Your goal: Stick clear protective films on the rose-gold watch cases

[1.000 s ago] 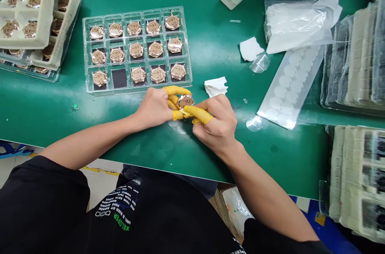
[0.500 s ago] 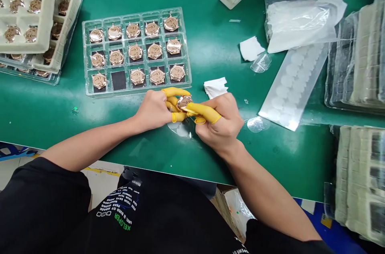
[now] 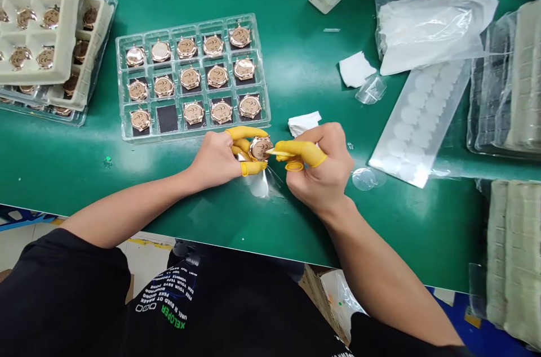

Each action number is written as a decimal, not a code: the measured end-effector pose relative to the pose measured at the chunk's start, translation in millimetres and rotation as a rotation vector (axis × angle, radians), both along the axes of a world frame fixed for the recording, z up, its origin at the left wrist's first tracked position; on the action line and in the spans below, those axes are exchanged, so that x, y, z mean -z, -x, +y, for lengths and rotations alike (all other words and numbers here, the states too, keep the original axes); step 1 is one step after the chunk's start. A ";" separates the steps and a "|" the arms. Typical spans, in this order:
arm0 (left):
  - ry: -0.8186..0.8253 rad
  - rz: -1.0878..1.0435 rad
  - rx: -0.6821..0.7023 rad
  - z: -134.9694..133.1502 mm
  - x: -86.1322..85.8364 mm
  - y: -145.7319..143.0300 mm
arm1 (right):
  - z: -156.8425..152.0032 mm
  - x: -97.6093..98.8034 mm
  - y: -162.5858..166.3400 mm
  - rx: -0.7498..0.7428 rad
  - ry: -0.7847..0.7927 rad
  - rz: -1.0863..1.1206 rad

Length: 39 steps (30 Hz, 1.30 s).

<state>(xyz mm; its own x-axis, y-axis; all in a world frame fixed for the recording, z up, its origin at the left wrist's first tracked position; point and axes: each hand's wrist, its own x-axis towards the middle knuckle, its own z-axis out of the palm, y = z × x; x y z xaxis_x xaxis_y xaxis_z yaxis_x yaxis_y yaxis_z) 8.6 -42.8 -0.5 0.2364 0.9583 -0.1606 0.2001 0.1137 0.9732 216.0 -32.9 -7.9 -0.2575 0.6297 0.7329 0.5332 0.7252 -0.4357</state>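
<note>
At the green tabletop, the left hand was clenched around a rose-gold watch case, its yellow finger cots wrapped over the case's rim. The case sat at the fingertips of that hand, just right of the knuckles, held off the tabletop, face up and tilted slightly toward the right hand. The right hand lay just beside it, and its cotted fingers came together at the case's face, pinching a pale sliver too small to identify. A clear film hung below the case. Directly above the hands lay a clear plastic tray of rose-gold watch cases, with one black-lined compartment showing no case. A folded white wipe rested just above the right fingers. Farther right lay a loose clear disc and a strip of white round pads.
</note>
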 end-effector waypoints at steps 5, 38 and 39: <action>-0.003 0.008 0.025 0.6 0.0 1.1 | -6.1 -1.5 10.6 0.025 -0.042 -0.154; -0.022 -0.015 0.055 1.5 3.3 3.2 | -5.5 4.7 14.2 0.105 -0.102 -0.087; -0.018 -0.022 0.053 1.3 3.5 2.9 | -6.2 4.1 15.4 0.109 -0.103 -0.095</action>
<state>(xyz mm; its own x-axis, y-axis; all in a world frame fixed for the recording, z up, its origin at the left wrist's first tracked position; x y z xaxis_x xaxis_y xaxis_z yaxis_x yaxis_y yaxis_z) 5.7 -41.5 -4.0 0.2899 0.9471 -0.1375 0.1839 0.0858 0.9792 200.6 -39.2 -12.0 -0.2629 0.5802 0.7709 0.6465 0.6990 -0.3056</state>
